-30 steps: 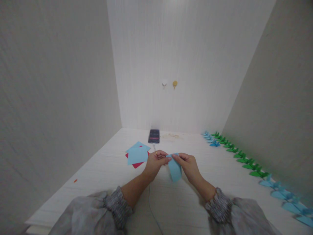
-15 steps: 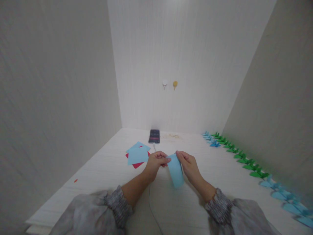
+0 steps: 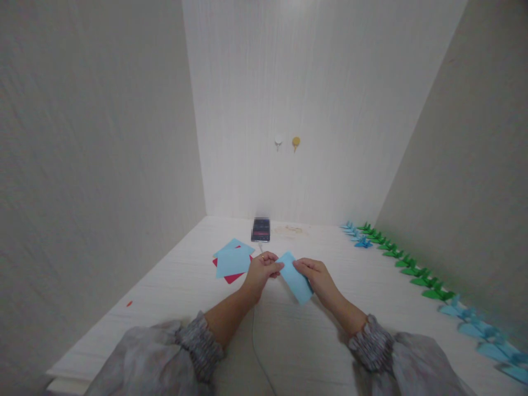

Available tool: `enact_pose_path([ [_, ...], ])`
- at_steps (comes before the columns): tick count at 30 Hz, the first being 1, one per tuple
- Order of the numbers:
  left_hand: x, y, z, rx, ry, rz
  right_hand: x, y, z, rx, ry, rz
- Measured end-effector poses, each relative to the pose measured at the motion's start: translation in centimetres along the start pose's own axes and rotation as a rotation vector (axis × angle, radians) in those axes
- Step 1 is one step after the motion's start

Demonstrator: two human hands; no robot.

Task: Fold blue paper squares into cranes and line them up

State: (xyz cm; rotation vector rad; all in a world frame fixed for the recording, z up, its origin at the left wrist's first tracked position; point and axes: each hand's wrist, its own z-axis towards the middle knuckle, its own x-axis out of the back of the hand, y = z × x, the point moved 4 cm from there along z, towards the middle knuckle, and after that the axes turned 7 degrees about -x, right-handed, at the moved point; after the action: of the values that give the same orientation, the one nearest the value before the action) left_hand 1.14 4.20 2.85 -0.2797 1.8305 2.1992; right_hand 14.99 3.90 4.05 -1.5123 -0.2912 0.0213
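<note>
Between my hands is a light blue sheet of paper [image 3: 296, 283], folded into a narrow rectangle and tilted above the table. My left hand [image 3: 260, 275] pinches its upper left edge between thumb and fingers. On the other side, my right hand [image 3: 319, 279] grips the right edge, thumb lying on the paper's face. The right fingertips are hidden behind the sheet. Just left of my left hand lie loose light blue sheets [image 3: 233, 263] and red sheets [image 3: 233, 278], overlapping on the table.
A phone [image 3: 261, 229] lies near the back wall, with a cable [image 3: 258, 352] running toward me. Along the right wall stand rows of green paper cranes [image 3: 437, 292] and blue paper cranes [image 3: 474, 329]. Two hooks [image 3: 296, 142] are on the back wall. A small red scrap [image 3: 129, 303] lies at left.
The folded paper has turned, its lower end swinging up and to the right. My right hand has slid down along its right edge; my left hand has barely moved.
</note>
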Motion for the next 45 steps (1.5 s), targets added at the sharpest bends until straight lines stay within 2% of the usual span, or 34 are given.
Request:
enact_pose_path([
  [4,-0.8,0.2,-0.3,0.011,-0.114,0.022,-0.3,0.2,0.0,-0.053,-0.081,-0.004],
  [6,-0.8,0.0,-0.4,0.026,-0.126,0.05,-0.6,0.3,0.0,-0.071,-0.107,-0.019],
  [12,0.1,-0.1,-0.1,-0.012,-0.016,0.096,-0.7,0.3,0.2,-0.061,-0.109,-0.03],
  [18,0.9,-0.3,0.4,-0.058,0.121,0.026,-0.1,0.6,0.5,-0.071,-0.119,0.064],
  [21,1.0,-0.5,0.5,-0.043,0.134,0.012,0.4,0.6,0.6,-0.071,-0.088,0.092],
  [26,0.4,-0.8,0.3,0.084,0.014,-0.019,1.3,0.5,0.6,-0.085,-0.071,0.142],
  [30,-0.1,-1.0,-0.2,0.147,-0.124,0.032,1.1,0.8,0.2,-0.16,-0.194,0.079],
  [34,-0.4,-1.3,-0.5,0.137,-0.269,0.107,0.7,1.1,0.0,-0.215,-0.269,0.051],
  [39,-0.1,-1.3,-0.2,0.051,-0.245,0.12,1.0,1.0,-0.1,-0.259,-0.303,0.119],
  [45,0.1,-1.5,0.0,0.068,-0.221,0.112,1.6,1.4,-0.2,-0.325,-0.4,0.104],
])
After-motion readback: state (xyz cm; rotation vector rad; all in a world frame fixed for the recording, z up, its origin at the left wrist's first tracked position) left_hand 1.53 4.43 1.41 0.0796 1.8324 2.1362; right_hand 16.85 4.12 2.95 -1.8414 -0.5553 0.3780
